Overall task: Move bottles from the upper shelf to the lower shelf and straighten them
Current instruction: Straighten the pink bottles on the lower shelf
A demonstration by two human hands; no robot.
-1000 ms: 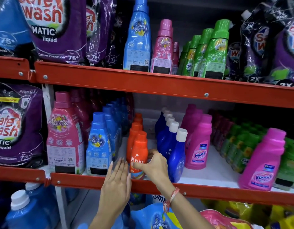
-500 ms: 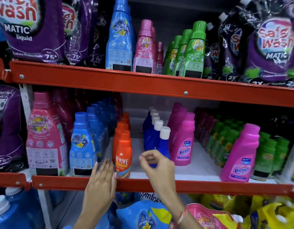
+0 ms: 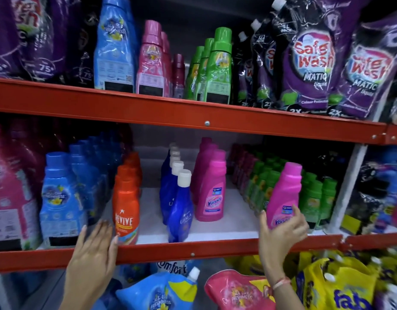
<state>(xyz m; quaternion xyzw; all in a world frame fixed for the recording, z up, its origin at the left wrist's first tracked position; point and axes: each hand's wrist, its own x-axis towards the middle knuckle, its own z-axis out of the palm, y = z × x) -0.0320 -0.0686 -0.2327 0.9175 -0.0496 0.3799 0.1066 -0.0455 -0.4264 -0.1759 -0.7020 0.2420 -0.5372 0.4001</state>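
target bottle: stray pink Vanish bottle point(image 3: 284, 195) stood on the lower shelf point(image 3: 193, 253), right of centre, near the front edge, apart from its own row
own row: other pink Vanish bottles point(image 3: 212, 186) stood further left, lined front to back beside the blue white-capped bottles point(image 3: 179, 206)
long axis: stray bottle tilted, cap leaning up and to the right, base lower left; not upright
right hand: right hand point(image 3: 282, 229) was at the bottle's lower part, fingers point(image 3: 298, 214) curled round the label from the right side, thumb on the left side; read as closed on the bottle, though how tight could not be told
left hand: left hand point(image 3: 92, 249) lay flat and spread against the lower shelf front, fingertips just beside the orange Revive bottle point(image 3: 126, 211); holding nothing
nearer hand: right hand, already on the target; left hand well apart, across the shelf
key relation: the Vanish row lay to the left of the held bottle, with bare shelf between
likely next need: judged that the bottle had to be stood upright and brought left toward its row
upper shelf: green bottles point(image 3: 217, 70), pink and blue bottles stood there, not touched
risk: tilted bottle near the green bottles on the lower shelf point(image 3: 313, 198); could knock them
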